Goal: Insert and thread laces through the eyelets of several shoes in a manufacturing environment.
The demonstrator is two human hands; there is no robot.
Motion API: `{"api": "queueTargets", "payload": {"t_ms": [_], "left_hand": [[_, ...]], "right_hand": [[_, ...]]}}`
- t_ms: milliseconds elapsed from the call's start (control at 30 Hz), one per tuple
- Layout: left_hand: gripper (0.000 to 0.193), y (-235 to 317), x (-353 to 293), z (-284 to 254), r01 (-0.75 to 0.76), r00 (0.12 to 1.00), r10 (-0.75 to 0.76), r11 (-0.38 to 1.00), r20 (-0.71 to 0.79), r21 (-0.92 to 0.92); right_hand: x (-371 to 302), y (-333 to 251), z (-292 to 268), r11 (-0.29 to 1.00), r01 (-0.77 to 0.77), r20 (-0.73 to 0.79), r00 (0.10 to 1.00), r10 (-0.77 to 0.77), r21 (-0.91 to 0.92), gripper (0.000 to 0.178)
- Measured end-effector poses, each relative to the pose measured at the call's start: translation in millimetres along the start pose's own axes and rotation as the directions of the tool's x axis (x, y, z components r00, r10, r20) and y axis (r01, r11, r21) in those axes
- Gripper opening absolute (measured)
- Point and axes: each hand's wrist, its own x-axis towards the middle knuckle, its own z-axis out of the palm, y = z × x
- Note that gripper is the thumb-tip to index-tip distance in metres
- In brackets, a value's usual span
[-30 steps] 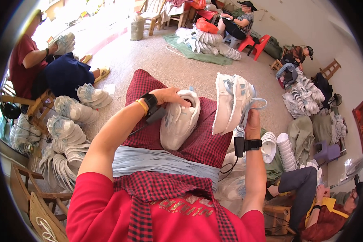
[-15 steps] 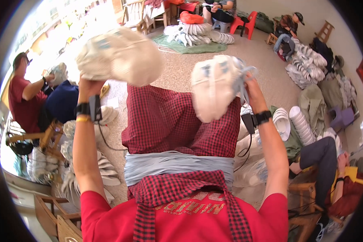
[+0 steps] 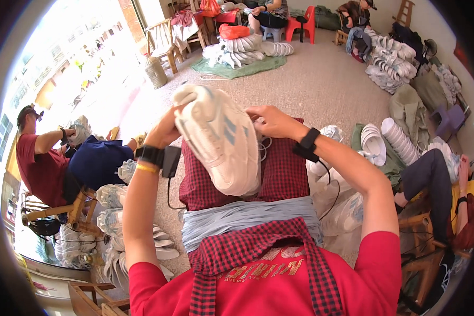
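A white shoe upper [image 3: 218, 142] with pale blue stripes is held up over my lap, its rounded toe pointing down toward me. My left hand [image 3: 166, 129] is closed on its far left edge. At the opposite edge is my right hand [image 3: 276, 122], its thumb and fingers pinched together. What they grip is partly hidden by the upper; thin white lace loops [image 3: 266, 143] hang just below them. A bundle of grey-blue laces [image 3: 247, 215] lies across my waist, over a red-and-black checked apron [image 3: 284, 176].
More uppers [image 3: 110, 221] lie on the floor at my left, others [image 3: 347, 216] at my right. A co-worker [image 3: 50, 158] sits at left; another's leg [image 3: 426, 184] shows at right. Farther off are piled uppers [image 3: 237, 52] on green cloth and a red chair [image 3: 302, 26].
Two uppers were held apart, one in each hand. My hands have come closer together, and one upper now shows in front of my lap; the other is not plainly visible. The view has shifted.
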Motion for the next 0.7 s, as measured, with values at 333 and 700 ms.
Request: {"api": "queueTargets", "payload": {"t_ms": [333,700], "left_hand": [[0.036,-75.0,93.4,21.8,-0.161,0.983,-0.025,0.356,0.181,0.921],[0.060,-50.1,48.4,52.0,-0.044,0.961,0.276,0.257,-0.030,0.965]], "right_hand": [[-27.6,-26.5,-12.5,0.915,-0.264,-0.215,0.917,0.336,0.305,0.046],[-13.5,-10.7,1.3,0.872,-0.415,0.007,0.904,0.428,0.260,0.043]]}}
